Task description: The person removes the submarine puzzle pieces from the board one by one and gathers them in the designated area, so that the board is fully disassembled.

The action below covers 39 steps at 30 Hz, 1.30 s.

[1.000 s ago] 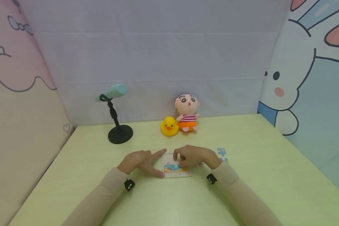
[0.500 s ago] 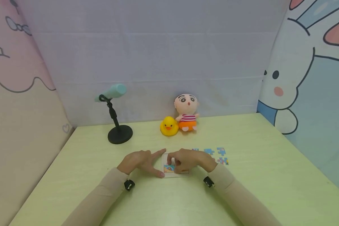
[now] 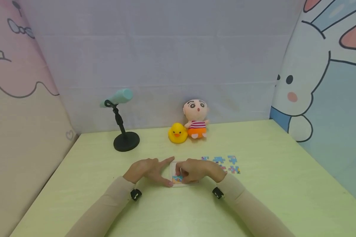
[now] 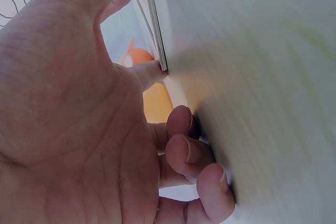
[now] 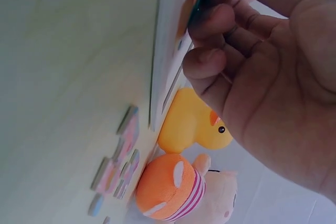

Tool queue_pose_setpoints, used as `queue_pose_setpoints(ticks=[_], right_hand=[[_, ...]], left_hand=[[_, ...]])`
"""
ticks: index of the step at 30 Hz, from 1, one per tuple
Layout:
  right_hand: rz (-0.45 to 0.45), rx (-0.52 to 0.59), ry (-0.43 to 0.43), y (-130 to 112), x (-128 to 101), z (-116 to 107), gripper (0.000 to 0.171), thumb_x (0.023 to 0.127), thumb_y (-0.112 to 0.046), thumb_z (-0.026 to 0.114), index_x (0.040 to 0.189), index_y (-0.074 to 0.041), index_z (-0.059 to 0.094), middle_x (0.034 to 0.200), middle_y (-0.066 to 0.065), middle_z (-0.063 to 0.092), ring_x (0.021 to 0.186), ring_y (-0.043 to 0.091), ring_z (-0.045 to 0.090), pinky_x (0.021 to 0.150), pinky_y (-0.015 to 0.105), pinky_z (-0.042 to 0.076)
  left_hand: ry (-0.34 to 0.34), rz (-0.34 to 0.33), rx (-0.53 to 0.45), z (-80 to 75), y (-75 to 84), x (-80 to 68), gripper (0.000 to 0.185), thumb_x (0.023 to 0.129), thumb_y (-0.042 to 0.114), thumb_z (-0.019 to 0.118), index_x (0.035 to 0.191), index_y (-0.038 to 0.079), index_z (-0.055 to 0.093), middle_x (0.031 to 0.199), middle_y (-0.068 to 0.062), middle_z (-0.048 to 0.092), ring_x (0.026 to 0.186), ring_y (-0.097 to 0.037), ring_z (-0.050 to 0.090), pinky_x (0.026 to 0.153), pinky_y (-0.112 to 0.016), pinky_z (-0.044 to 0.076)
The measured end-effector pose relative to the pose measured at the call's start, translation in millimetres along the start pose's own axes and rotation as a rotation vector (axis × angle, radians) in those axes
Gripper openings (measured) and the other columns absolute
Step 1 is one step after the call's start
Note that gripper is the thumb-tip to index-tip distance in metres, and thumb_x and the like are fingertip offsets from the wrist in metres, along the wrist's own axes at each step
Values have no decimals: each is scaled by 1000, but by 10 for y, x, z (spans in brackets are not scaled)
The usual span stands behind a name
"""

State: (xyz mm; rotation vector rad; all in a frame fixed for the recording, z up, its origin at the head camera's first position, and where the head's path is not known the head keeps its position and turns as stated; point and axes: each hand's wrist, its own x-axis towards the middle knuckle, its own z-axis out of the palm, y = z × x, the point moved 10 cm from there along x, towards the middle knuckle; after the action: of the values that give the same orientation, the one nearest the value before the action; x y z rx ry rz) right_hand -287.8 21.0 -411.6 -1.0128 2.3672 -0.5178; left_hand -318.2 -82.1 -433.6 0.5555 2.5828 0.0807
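A small white puzzle tray (image 3: 180, 185) lies flat on the table between both hands, with blue-and-orange puzzle pieces (image 3: 176, 179) along its near part. My left hand (image 3: 146, 169) braces the tray's left side, thumb at the near corner and index finger stretched to the far one. Its other fingers (image 4: 190, 153) bend loosely against the tabletop. Over the tray, my right hand (image 3: 194, 169) has its fingers curled, and at its fingertips a teal-edged puzzle piece (image 5: 198, 4) shows in the right wrist view. The hand covers much of the tray and most of that piece.
Several loose puzzle pieces (image 3: 232, 160) lie right of the tray. Behind stand a yellow rubber duck (image 3: 177, 133) and a plush doll (image 3: 196, 120). At the back left, a black stand (image 3: 126, 141) carries a mint-green cylinder (image 3: 121, 96). Printed cloth walls surround the table.
My right hand has moved left and slightly nearer over the tray, uncovering more loose pieces on the right. My left hand has stayed at the tray's left edge.
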Motion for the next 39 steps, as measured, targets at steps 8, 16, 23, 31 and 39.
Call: queue_pose_setpoints(ticks=[8,16,23,31,39], right_hand=[[26,-33,41,24,26,-7,11,97,-15,68,94,-14,58,63,-4,54,45,9,46,60,21,42],[23,-68,69,-9,7,-70,16,97,-16,68,90,-16,54,65,-6,48,51,8,44,58,21,36],[12,-48,60,-13,-21,-95,13,99,-17,65,91,-16,55,71,-7,51,57,7,46,61,21,39],[34,45,21,94,-78,-152,10,102,-17,61,94,-16,56,76,-6,56,62,8,49,61,23,41],[61,78,-6,189,-208,-257,14,100,-20,63,92,-14,55,76,-4,53,63,12,52,59,25,44]], left_hand=[[1,-10,1,-1,-5,4,105,71,82,65,158,44,19,120,-12,58,102,-28,58,81,-52,49],[-4,-10,4,-16,9,-3,105,73,82,65,159,44,18,132,-16,56,112,-32,58,86,-56,48],[0,0,8,-11,17,-3,104,73,81,65,159,43,19,128,-15,58,108,-30,59,86,-52,49],[14,10,14,-10,21,-7,104,74,79,66,159,42,20,117,-13,60,101,-28,60,83,-50,50],[1,-2,-1,10,1,10,105,73,81,65,159,43,19,132,-17,56,110,-31,58,85,-54,49]])
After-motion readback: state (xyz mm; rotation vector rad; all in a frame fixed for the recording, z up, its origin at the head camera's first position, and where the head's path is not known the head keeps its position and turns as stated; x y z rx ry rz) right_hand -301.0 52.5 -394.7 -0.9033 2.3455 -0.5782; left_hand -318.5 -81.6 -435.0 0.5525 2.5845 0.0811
